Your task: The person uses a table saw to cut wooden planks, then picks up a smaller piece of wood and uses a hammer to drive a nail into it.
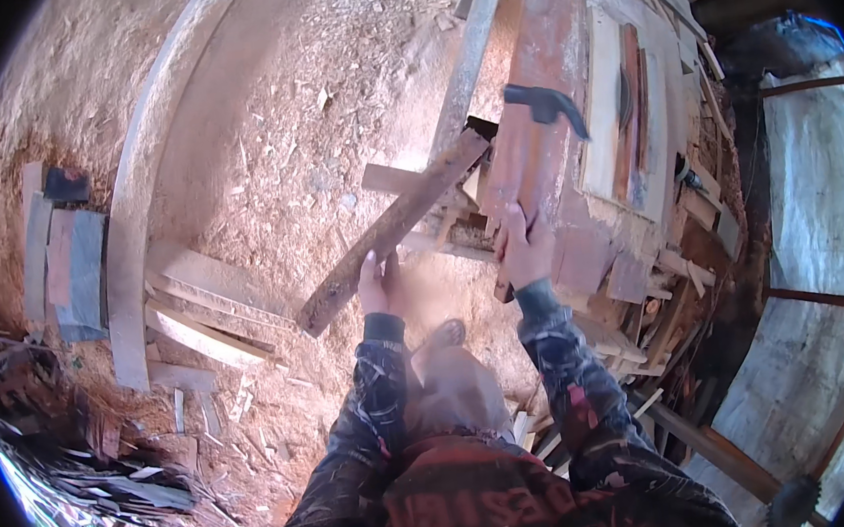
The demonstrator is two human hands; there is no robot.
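Note:
A long brown piece of wood (389,234) slants up and to the right in front of me. My left hand (376,286) is closed on its near edge, toward the lower left end. Its far end reaches the side of a reddish workbench (549,47). Over the bench's near edge, my right hand (525,246) is wrapped round the wooden handle of a claw hammer. The dark hammer head (544,107) points away from me, above the bench boards. Part of the handle blends with the reddish boards behind it.
Boards and strips (620,116) lie stacked on the bench, with offcuts (658,323) heaped below. A long curved-looking beam (139,188) and short planks (78,258) stand at left. Sawdust (297,94) and chips cover the ground. Pale sheets (817,189) line the far right.

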